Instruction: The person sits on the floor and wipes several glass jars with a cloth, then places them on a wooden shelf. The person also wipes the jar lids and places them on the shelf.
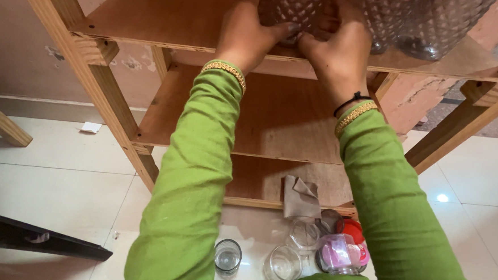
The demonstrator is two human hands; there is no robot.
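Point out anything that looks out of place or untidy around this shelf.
Glassware sits on the floor tiles rather than on the shelf: a clear tumbler, a glass bowl and a red-lidded jar lying on its side. A crumpled brown cloth hangs over the bottom shelf's edge.

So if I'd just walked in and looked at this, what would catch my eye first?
Most likely the two bright green sleeves reaching up the middle, with the left hand and right hand both clasped on a dimpled glass jar on the top shelf of a wooden rack. More dimpled jars stand to its right. Below, on the white tiled floor, sit clear drinking glasses and a pink-lidded container.
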